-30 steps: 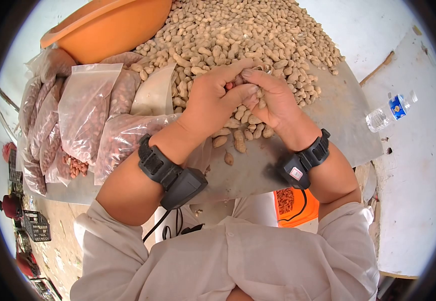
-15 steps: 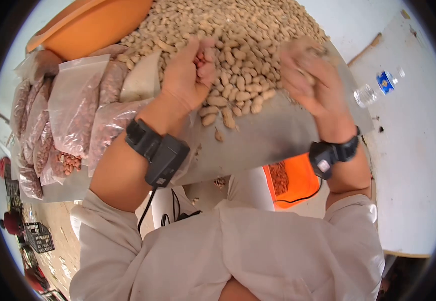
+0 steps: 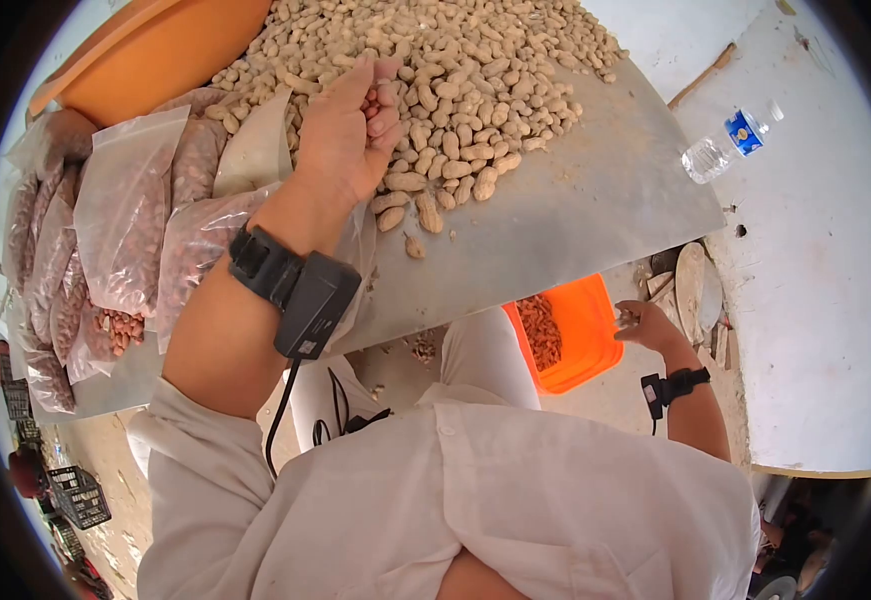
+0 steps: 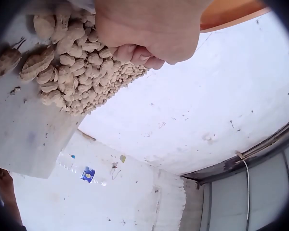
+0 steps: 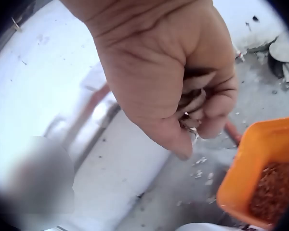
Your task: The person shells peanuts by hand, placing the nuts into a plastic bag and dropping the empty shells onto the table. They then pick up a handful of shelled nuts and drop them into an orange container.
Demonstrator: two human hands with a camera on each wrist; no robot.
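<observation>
Over the edge of a heap of unshelled peanuts (image 3: 475, 100), my left hand (image 3: 335, 140) holds reddish peanut kernels (image 3: 371, 104) in its curled fingers. The left wrist view shows the back of this hand and its fingertips (image 4: 139, 55) close above the heap; the kernels are hidden there. My right hand (image 3: 652, 330) is down past the table's front edge, just right of an orange bin (image 3: 595, 335). Its curled fingers hold pale, broken peanut shells (image 5: 195, 98), seen in the right wrist view between thumb and fingers. Inside the bin lies a reddish-brown mass (image 3: 540, 330).
Clear bags of shelled peanuts (image 3: 125, 220) lie on the table's left side, with a few loose kernels (image 3: 120, 330). A large orange basin (image 3: 155, 60) stands behind them. To the right is a plastic bottle (image 3: 725, 145). Black crates (image 3: 77, 495) are on the floor at left.
My hands were together over the heap, then parted. The right hand swung right and down beside the orange bin with the shells. The left stayed near the heap with the kernels.
</observation>
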